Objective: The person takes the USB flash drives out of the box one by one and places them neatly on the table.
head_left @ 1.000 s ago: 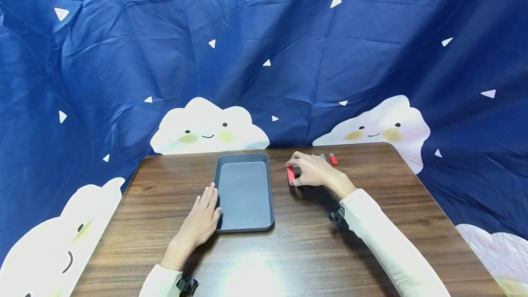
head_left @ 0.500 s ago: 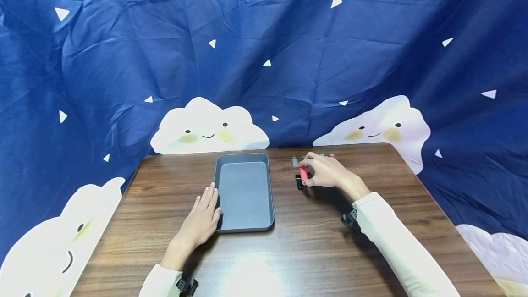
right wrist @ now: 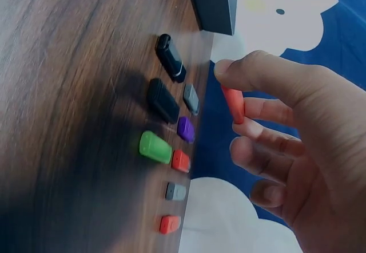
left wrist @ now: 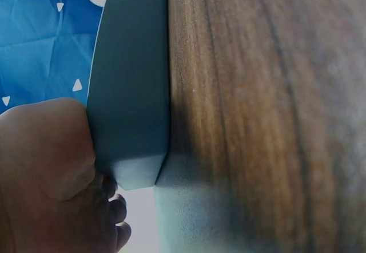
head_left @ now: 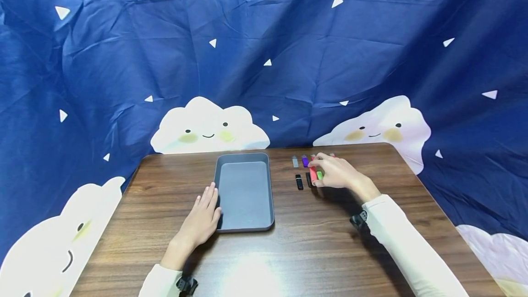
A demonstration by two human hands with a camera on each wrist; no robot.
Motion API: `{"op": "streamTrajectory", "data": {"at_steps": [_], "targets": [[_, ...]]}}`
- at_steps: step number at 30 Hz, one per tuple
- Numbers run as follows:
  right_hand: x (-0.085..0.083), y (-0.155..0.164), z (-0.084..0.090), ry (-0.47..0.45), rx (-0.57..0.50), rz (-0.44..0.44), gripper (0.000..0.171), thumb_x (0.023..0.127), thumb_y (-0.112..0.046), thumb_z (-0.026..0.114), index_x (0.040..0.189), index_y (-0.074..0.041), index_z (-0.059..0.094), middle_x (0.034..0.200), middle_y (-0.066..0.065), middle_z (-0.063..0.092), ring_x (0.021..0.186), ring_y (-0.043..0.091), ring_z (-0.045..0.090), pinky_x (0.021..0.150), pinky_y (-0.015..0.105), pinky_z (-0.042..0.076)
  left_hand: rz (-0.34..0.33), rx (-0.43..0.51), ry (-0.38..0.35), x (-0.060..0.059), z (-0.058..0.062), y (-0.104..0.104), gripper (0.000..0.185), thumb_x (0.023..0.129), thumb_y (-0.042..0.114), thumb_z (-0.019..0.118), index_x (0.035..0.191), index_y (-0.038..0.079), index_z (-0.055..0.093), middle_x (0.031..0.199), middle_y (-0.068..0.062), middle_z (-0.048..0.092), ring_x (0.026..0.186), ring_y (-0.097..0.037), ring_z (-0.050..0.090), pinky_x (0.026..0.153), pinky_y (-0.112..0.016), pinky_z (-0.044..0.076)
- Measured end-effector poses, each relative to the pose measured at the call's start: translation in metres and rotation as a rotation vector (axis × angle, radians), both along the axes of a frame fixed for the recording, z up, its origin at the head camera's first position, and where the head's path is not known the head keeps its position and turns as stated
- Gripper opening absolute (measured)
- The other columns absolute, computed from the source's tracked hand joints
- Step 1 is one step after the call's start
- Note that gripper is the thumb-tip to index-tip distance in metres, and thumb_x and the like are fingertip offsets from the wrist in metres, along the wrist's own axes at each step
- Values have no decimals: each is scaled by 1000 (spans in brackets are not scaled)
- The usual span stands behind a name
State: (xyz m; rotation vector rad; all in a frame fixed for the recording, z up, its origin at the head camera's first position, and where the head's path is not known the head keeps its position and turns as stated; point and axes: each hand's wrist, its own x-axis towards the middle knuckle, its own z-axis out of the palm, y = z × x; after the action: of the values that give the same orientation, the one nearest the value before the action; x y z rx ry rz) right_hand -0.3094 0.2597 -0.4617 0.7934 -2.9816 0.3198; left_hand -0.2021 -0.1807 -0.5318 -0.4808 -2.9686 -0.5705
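My right hand (head_left: 316, 173) pinches a small red stick (head_left: 313, 174) between thumb and fingers, just above the table. In the right wrist view, the same red stick (right wrist: 233, 104) hangs in my right hand (right wrist: 231, 99) over two rows of small sticks. They include two black ones (right wrist: 170, 57) (right wrist: 163, 99), a grey one (right wrist: 191, 98), a purple one (right wrist: 185, 129) and a green one (right wrist: 155, 147). My left hand (head_left: 208, 196) lies flat, fingers straight, against the left side of an empty grey tray (head_left: 270, 187). The left wrist view shows my palm against the tray wall (left wrist: 131, 93).
Further sticks, red (right wrist: 180, 161), grey (right wrist: 175, 192) and red (right wrist: 170, 224), lie beyond the green one. The brown wooden table (head_left: 313, 246) ends at a blue cloud-patterned cloth backdrop (head_left: 264, 58) close behind the tray.
My right hand has carried the red stick to the right, away from the tray and over the rows of sticks, uncovering the grey, purple and black ones. The left hand has not moved.
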Motion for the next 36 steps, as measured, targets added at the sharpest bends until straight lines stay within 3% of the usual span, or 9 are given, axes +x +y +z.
{"op": "streamTrajectory", "data": {"at_steps": [4,11,17,24,36], "targets": [[1,7,1,-5,-23,-7,58,80,-35,89,132,-13,75,132,9,67,107,37,72,86,59,61,1,-3,2,-1,-1,0,60,111,18,47,161,-12,33,175,-25,24,162,-44,25,131,-64,25],[2,20,-1,-12,2,-28,60,80,-35,88,134,-12,74,138,16,64,108,40,74,88,61,61,3,-19,3,-1,0,0,60,112,18,48,161,-12,32,175,-25,23,163,-44,24,132,-63,24],[3,29,-5,-35,5,-42,59,79,-28,87,133,-12,74,134,13,65,101,36,74,88,60,61,5,-13,-8,-1,1,0,61,112,19,48,162,-11,32,175,-25,23,163,-43,23,132,-63,24],[3,39,-12,-29,13,-41,56,81,-25,86,133,-9,74,136,17,65,102,42,74,86,64,60,7,-17,-12,-1,1,1,60,112,19,48,162,-11,32,175,-25,23,163,-44,24,132,-63,24],[3,49,-24,-65,2,-85,56,81,-26,89,132,-10,74,136,14,66,100,32,72,88,62,60,7,-9,-18,0,2,0,61,112,19,48,162,-11,32,176,-24,22,163,-43,24,132,-63,23]]}}
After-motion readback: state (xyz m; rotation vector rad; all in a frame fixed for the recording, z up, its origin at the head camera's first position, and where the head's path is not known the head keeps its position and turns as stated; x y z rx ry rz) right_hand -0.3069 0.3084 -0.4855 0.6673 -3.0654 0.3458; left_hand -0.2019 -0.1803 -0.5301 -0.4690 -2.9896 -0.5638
